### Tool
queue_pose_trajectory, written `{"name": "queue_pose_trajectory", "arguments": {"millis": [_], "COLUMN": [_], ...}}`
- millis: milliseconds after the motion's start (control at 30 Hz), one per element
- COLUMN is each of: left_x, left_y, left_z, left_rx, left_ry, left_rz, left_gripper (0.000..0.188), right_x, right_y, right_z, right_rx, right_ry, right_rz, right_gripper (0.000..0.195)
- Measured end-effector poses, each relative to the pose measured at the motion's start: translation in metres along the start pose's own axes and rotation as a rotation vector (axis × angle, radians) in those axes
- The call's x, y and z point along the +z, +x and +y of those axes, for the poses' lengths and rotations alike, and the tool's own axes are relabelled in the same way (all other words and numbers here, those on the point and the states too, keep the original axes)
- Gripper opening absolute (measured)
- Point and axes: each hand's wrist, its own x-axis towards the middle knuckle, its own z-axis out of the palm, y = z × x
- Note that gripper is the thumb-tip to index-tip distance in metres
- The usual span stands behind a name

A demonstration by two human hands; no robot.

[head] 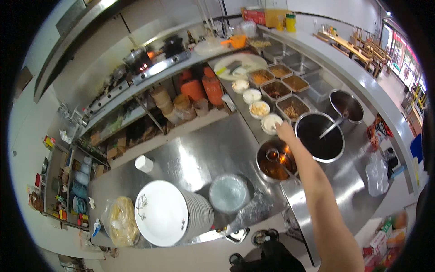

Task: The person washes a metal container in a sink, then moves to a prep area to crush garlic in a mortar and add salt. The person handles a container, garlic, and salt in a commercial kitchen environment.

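My right hand (285, 132) reaches over the steel counter to a small white bowl (271, 123) of white powder or paste; its fingers are closed at the bowl's rim, and what they grip is too small to tell. Just below the hand stands a steel pot of amber liquid (272, 166) with a ladle in it. To the right is a larger pot of dark liquid (316, 142) with a ladle. A bowl of pale chopped food (259, 109) and steel trays of toppings (293, 108) lie beyond. My left hand is out of view.
A tall stack of white plates or bowls (161, 213), a clear-wrapped glassy bowl (228, 193), a bag of yellow food (124, 221) and a white cup (144, 164) stand on the steel table. A round cutting board (222, 73) bears a cleaver. A flame burns at the stove (159, 66).
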Motion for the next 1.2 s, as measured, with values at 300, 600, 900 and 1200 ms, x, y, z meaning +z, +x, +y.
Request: {"name": "queue_pose_trajectory", "arguments": {"millis": [300,600,900,1200], "left_x": [-0.056,-0.195,-0.194,-0.181], "left_y": [-0.037,-0.036,-0.028,-0.023], "left_z": [-0.041,-0.078,-0.105,-0.021], "left_rx": [-0.414,-0.332,-0.364,0.121], "left_ry": [0.068,-0.089,-0.301,-0.08], "left_rz": [-0.726,-0.691,-1.002,-1.204], "left_gripper": [0.039,0.058,0.064,0.068], "right_x": [-0.128,0.074,0.097,0.122], "right_y": [-0.223,-0.664,-0.821,-0.858], "right_z": [-0.089,0.073,0.049,0.054], "right_rx": [-0.567,0.205,0.511,0.306], "right_ry": [0.24,-0.021,-0.015,0.14], "right_rz": [0.333,-0.691,-0.657,-1.148], "right_gripper": [0.02,0.037,0.024,0.047]}}
